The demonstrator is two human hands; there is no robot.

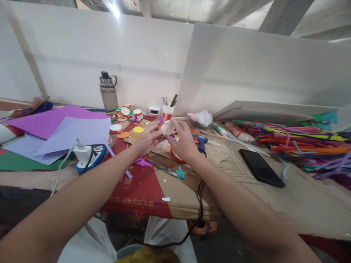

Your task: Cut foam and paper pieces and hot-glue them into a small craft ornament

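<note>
In front of me, above the table, both hands hold a small white round paper piece point(167, 128), which looks like a paper cup's end. My left hand point(146, 140) has its fingers against the left side, beside a bit of orange and purple paper. My right hand point(183, 140) grips the opposite edge between thumb and fingers. Below them lies a pen with a teal charm point(180, 172). A red ring point(177, 156), partly hidden, is under my right hand. Close to its right rests a blue glue gun point(202, 141). A yellow disc point(138, 129) lies left of the hands.
A water bottle point(108, 93) and a pen cup point(168, 110) stand at the back. Purple sheets point(74, 137) and a blue power strip point(91, 159) are left. Right lie a phone point(261, 168) and colourful pipe cleaners point(296, 140). A black cable point(201, 204) hangs over the front edge.
</note>
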